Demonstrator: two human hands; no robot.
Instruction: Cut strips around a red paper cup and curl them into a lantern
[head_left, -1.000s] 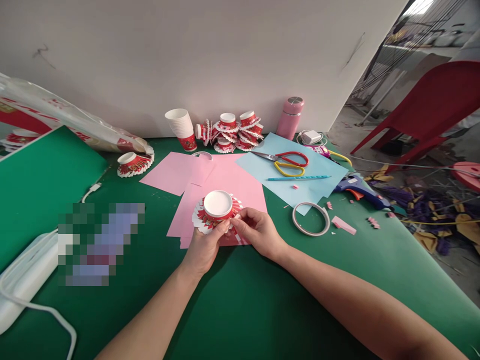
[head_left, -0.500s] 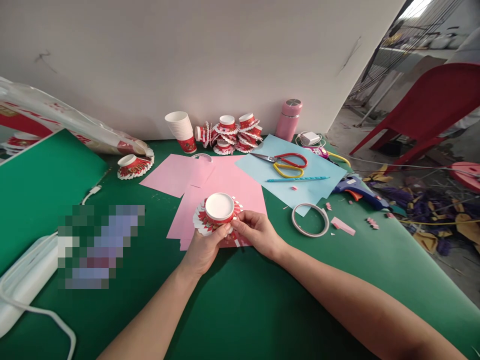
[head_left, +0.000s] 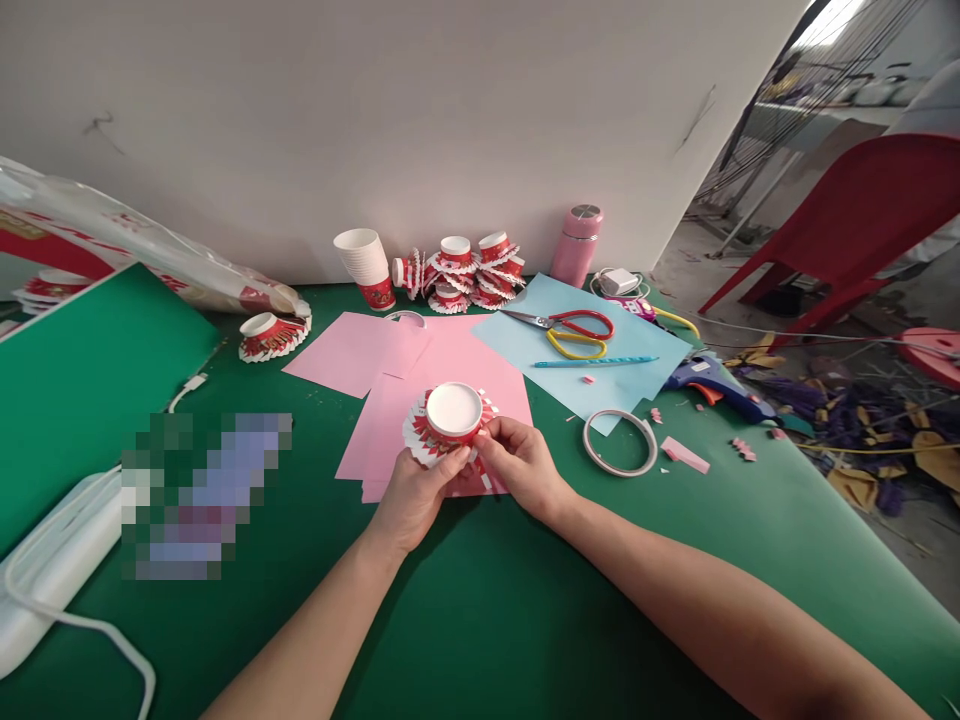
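Observation:
Between my two hands is a red-and-white paper cup (head_left: 454,408), bottom up, its side cut into strips that fan out round it. My left hand (head_left: 414,497) grips the near left part of the fringe, thumb on top. On the near right, my right hand (head_left: 520,464) pinches the strips close to the cup's base with thumb and fingers. The fingertips partly hide that spot. Below the cup lie overlapping pink paper sheets (head_left: 367,440) on the green table (head_left: 465,630).
Behind are stacked cups (head_left: 360,255), several fringed cups (head_left: 454,268) and a pink flask (head_left: 576,245). Scissors (head_left: 577,325) and a blue pencil (head_left: 600,361) lie on light blue paper (head_left: 517,335). To the right are a tape roll (head_left: 587,440) and a glue gun (head_left: 720,388); a power strip (head_left: 60,560) is left.
The fringed cup has shifted slightly to the right and tilted a little in my hands. Both hands keep their hold, and the view has moved slightly.

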